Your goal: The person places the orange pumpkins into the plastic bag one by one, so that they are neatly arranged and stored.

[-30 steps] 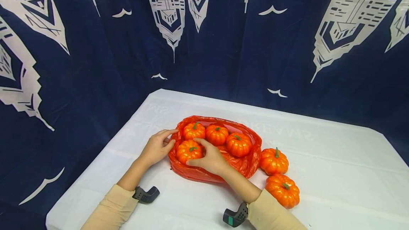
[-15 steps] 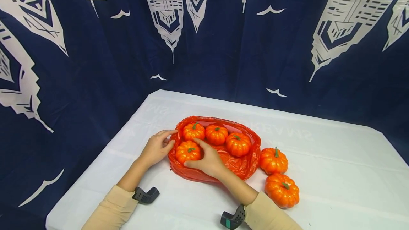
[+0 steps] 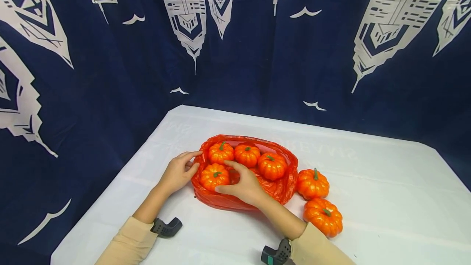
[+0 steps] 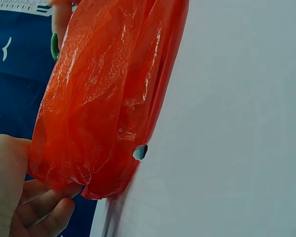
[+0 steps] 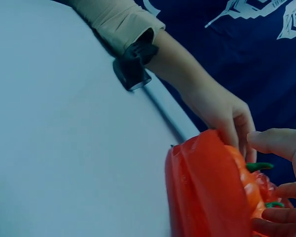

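Note:
A red plastic bag [image 3: 235,203] stands on the table with its mouth spread wide. Several small orange pumpkins are inside, one of them the front-left pumpkin [image 3: 212,178]. My left hand [image 3: 179,171] holds the bag's left rim between thumb and fingers; in the left wrist view, fingers [image 4: 44,212] reach behind the red plastic. Over the bag, my right hand [image 3: 245,185] has its thumb and fingers spread beside the front-left pumpkin, with a small gap to it. In the right wrist view these fingers [image 5: 281,217] are apart, near the pumpkin's green stem.
Outside the bag on its right lie two more pumpkins, an upper one [image 3: 312,184] and a lower one [image 3: 324,218]. A white cloth covers the table [image 3: 386,183]. Behind hangs a dark blue curtain [image 3: 250,72] with white building prints.
My right hand has drawn slightly back to the right, off the front-left pumpkin, which stays in the bag. The left hand keeps its place on the rim. The head view has shifted slightly.

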`<state>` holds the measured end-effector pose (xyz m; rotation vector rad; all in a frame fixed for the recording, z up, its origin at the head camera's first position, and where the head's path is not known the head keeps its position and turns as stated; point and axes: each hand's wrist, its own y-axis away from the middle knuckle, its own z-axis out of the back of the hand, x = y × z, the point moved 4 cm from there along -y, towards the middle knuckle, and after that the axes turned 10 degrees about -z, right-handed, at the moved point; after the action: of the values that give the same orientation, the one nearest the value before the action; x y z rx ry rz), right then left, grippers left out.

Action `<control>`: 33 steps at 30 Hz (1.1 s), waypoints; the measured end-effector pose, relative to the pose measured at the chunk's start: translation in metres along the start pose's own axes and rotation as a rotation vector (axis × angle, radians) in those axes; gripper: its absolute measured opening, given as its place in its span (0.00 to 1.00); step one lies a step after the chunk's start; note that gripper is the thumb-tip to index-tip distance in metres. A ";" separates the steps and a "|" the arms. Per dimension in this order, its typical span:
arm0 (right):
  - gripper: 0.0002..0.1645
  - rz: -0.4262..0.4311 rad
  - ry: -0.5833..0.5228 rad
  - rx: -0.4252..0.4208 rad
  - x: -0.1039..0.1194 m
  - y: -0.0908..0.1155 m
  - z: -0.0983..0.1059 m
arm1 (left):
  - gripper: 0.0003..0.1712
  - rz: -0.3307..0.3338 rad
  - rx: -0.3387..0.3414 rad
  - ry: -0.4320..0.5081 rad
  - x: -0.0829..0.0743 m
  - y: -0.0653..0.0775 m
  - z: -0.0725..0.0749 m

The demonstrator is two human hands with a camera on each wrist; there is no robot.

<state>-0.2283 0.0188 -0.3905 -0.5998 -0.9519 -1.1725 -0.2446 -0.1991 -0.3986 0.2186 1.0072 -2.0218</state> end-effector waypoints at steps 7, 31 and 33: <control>0.42 0.000 -0.052 -0.012 0.006 0.020 0.026 | 0.21 0.002 -0.003 0.006 0.000 0.000 -0.002; 0.36 0.030 -0.082 -0.162 -0.038 0.074 0.137 | 0.21 0.025 0.006 -0.005 -0.002 0.000 -0.001; 0.36 0.035 -0.077 -0.168 -0.041 0.076 0.142 | 0.21 0.022 0.004 -0.005 -0.002 0.000 -0.001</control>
<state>-0.2029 0.1780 -0.3500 -0.7976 -0.9098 -1.2127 -0.2434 -0.1968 -0.3985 0.2253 0.9932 -2.0041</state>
